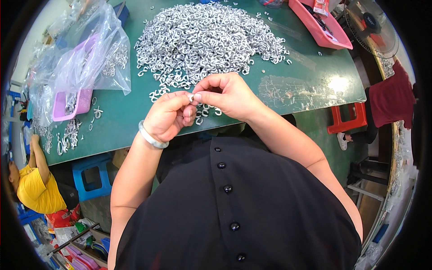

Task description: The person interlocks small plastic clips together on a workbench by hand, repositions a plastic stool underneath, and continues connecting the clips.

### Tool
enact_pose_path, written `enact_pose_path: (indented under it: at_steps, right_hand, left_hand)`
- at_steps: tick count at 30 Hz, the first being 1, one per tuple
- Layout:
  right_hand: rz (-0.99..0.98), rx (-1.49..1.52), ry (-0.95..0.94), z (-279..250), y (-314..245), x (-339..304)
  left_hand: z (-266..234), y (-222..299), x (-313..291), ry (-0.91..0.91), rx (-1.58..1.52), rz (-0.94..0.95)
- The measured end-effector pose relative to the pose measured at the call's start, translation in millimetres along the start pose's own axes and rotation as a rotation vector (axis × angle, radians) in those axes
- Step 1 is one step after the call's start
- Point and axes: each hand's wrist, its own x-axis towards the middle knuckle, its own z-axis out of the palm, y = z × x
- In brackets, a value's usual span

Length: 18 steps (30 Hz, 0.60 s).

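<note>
Both hands meet over the near edge of a green table [110, 123]. My left hand [167, 113], a pale bangle round its wrist, is closed with thumb and forefinger pinching a small whitish C-shaped piece [191, 97]. My right hand [231, 98] is closed on the same piece from the other side, its thumb and forefinger touching it. Just beyond the hands rises a large heap of grey-white C-shaped pieces [202, 38]. A few loose ones lie under and between the hands.
Clear plastic bags [101, 54] lie over a lilac basket [83, 105] on the left, near scattered rings [68, 137]. A pink basket [321, 27] stands far right, by a fan [371, 24]. Blue [92, 177] and red stools [346, 118] flank the table; people are on both sides.
</note>
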Motion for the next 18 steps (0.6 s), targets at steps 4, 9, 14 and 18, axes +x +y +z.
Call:
enact_pose_path:
  at_steps: [4,9,14,18]
  right_hand:
    - [-0.014,-0.030,-0.014,-1.6,1.0,0.0]
    - [0.003,-0.055,-0.022,-0.8,0.2,-1.9]
    - [0.028,-0.053,0.049,2.3,0.7,-3.7]
    - [-0.004,0.015,0.133,2.8,3.1,-5.0]
  left_hand:
    - [-1.5,-0.4,0.1,-0.040,-0.043,-0.026]
    - [4.9,-0.5,-0.8,0.063,0.050,0.008]
    - [13.6,0.4,-5.3,0.115,0.093,0.136]
    - [23.4,-5.6,-7.7,0.215,0.226,0.331]
